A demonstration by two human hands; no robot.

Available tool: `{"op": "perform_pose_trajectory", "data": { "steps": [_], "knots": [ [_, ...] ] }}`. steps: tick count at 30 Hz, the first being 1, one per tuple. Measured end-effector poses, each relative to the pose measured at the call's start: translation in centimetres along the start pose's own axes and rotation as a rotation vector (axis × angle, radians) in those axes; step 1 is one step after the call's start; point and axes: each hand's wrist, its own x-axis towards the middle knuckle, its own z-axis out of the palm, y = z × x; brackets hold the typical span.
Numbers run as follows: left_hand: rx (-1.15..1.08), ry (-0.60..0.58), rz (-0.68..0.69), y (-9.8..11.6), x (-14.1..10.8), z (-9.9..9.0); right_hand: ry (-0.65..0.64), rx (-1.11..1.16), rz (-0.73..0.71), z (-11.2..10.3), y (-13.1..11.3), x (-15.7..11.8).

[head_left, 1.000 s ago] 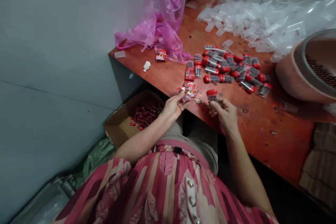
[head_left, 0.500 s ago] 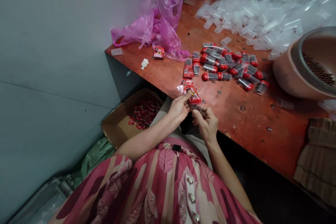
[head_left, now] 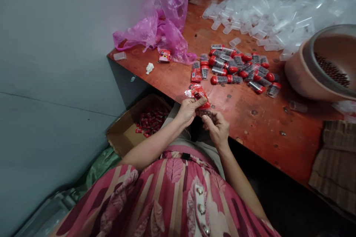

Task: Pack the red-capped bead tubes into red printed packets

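The left hand (head_left: 189, 112) was closed, thumb over fingers, on a red printed wrapper (head_left: 205, 102) at the near edge of the red-brown table (head_left: 261, 118). The right hand (head_left: 217, 127) pinched the lower end of a small clear tube (head_left: 206, 112) with dark contents, its upper end against the wrapper; whether the wrapper enclosed the tube's top could not be confirmed, the fingers covering part of it. More red wrappers (head_left: 195, 89) lay just beyond the left hand. Farther off, red-capped tubes (head_left: 235, 79) of dark pieces lay in a loose pile. Empty clear tubes (head_left: 258, 16) were heaped at the far right, and nested bowls (head_left: 299, 72) holding small brown beads (head_left: 330, 70) stood at the right. A pink plastic bag (head_left: 167, 26) lay at the far left. Below the table's near edge, left of the knees, an open cardboard box (head_left: 122, 133) contained many red packets (head_left: 152, 120).
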Motion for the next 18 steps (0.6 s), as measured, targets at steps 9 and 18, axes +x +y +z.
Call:
{"op": "perform_pose_trajectory", "data": {
  "steps": [9,18],
  "knots": [
    [0.024,-0.198,-0.052,1.3,0.3,-0.4,-0.072,0.158,0.063,-0.1,-0.5,0.6],
    [-0.146,-0.124,-0.078,1.7,-0.2,0.8,-0.018,0.043,-0.029,-0.8,-0.8,0.3]
  ]
}}
